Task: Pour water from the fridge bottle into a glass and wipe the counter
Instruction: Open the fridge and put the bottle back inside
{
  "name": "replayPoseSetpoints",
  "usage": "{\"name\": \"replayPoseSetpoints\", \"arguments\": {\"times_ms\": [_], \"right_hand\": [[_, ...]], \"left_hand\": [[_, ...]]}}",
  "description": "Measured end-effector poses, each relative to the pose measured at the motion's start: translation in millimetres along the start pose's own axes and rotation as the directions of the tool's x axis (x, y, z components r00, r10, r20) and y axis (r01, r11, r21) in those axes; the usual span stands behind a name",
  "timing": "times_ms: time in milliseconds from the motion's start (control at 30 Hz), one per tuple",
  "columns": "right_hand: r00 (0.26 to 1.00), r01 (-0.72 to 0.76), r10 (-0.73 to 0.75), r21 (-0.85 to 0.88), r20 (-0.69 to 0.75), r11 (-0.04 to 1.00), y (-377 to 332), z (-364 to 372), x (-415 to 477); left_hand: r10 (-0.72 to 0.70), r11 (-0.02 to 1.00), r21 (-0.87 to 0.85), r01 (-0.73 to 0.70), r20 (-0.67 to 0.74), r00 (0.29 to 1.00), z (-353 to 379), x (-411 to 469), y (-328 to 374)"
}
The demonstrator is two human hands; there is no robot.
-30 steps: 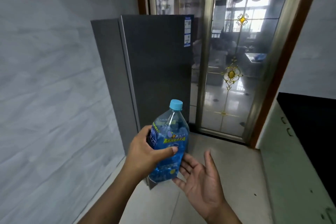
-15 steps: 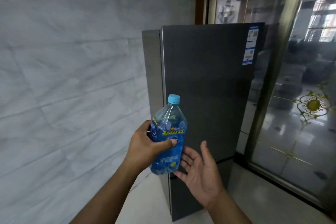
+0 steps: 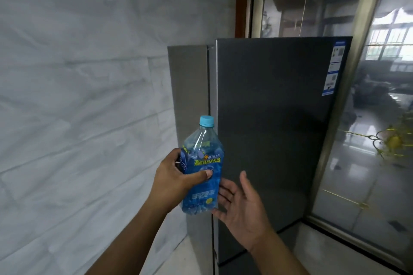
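A clear plastic bottle (image 3: 202, 167) with a blue label and a light blue cap stands upright in front of me, its cap on. My left hand (image 3: 172, 182) grips it round the middle, thumb across the label. My right hand (image 3: 242, 205) is open, palm up, fingers spread just right of the bottle's base; whether they touch it I cannot tell. Behind the bottle stands the dark grey fridge (image 3: 272, 123), its door shut. No glass or counter is in view.
A pale marbled tile wall (image 3: 78, 96) fills the left side. To the right of the fridge is a glass sliding door (image 3: 366, 163) in a metal frame, with a gold ornament. Pale floor shows below the door.
My view has swung left and come closer to the fridge, which now fills the middle. The counter at the right has left the frame. Both hands keep their pose around the bottle.
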State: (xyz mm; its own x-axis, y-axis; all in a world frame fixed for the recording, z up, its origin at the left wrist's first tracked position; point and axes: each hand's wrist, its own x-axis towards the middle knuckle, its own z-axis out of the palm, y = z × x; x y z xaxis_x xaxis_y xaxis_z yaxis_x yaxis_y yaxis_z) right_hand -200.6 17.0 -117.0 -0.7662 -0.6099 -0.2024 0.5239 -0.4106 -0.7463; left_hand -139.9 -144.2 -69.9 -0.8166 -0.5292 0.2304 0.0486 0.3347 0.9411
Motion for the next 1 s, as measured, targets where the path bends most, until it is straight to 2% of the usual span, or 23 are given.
{"name": "replayPoseSetpoints", "arguments": {"times_ms": [167,233,300,333,367,400,433,500,533,567,600,667,767,900,1000], "right_hand": [[0.996,0.071,-0.071,0.001,-0.060,0.997,5,31,51],[0.988,0.120,-0.124,-0.055,-0.087,0.991,3,42,64],[0.970,0.176,-0.213,-0.269,-0.115,0.947,-4,53,73],[0.951,0.224,-0.293,-0.437,-0.097,0.871,-9,59,77],[0.914,0.300,-0.403,-0.596,-0.042,0.745,-16,64,82],[0.849,0.393,-0.527,-0.724,0.047,0.568,-23,67,86],[0.755,0.459,-0.637,-0.819,0.156,0.344,-33,70,91],[0.493,0.451,-0.771,-0.876,0.402,-0.169,-56,78,102],[0.377,0.399,-0.776,-0.845,0.505,-0.356,-67,80,109],[0.303,0.336,-0.766,-0.816,0.566,-0.470,-78,84,116],[0.271,0.267,-0.750,-0.796,0.603,-0.543,-87,86,124],[0.290,0.145,-0.708,-0.761,0.644,-0.632,-103,91,139],[0.324,0.060,-0.669,-0.721,0.668,-0.691,-115,89,158],[0.283,0.072,-0.658,-0.700,0.697,-0.710,-118,81,168],[0.304,0.087,-0.671,-0.721,0.676,-0.687,-121,77,164]], "left_hand": [[0.017,0.998,-0.060,-0.011,0.102,0.995,-26,63,-16],[0.026,0.996,-0.083,-0.015,0.141,0.990,-35,84,-19],[0.031,0.993,-0.120,-0.011,0.169,0.985,-40,100,-18],[0.034,0.990,-0.139,-0.009,0.182,0.983,-42,107,-17],[0.042,0.988,-0.156,-0.012,0.192,0.980,-43,113,-14],[0.051,0.985,-0.170,-0.017,0.201,0.978,-44,119,-11],[0.059,0.984,-0.179,-0.022,0.206,0.977,-45,125,-7],[0.068,0.979,-0.203,-0.026,0.202,0.977,-47,135,1],[0.068,0.976,-0.217,-0.025,0.195,0.978,-48,139,4],[0.069,0.973,-0.229,-0.024,0.190,0.979,-49,143,7],[0.068,0.971,-0.237,-0.022,0.187,0.980,-49,146,10],[0.071,0.967,-0.253,-0.024,0.177,0.982,-50,151,13],[0.076,0.958,-0.285,-0.025,0.167,0.983,-52,155,17],[0.074,0.951,-0.307,-0.021,0.162,0.984,-52,156,18],[0.060,0.957,-0.290,-0.009,0.168,0.984,-51,157,15]]}}
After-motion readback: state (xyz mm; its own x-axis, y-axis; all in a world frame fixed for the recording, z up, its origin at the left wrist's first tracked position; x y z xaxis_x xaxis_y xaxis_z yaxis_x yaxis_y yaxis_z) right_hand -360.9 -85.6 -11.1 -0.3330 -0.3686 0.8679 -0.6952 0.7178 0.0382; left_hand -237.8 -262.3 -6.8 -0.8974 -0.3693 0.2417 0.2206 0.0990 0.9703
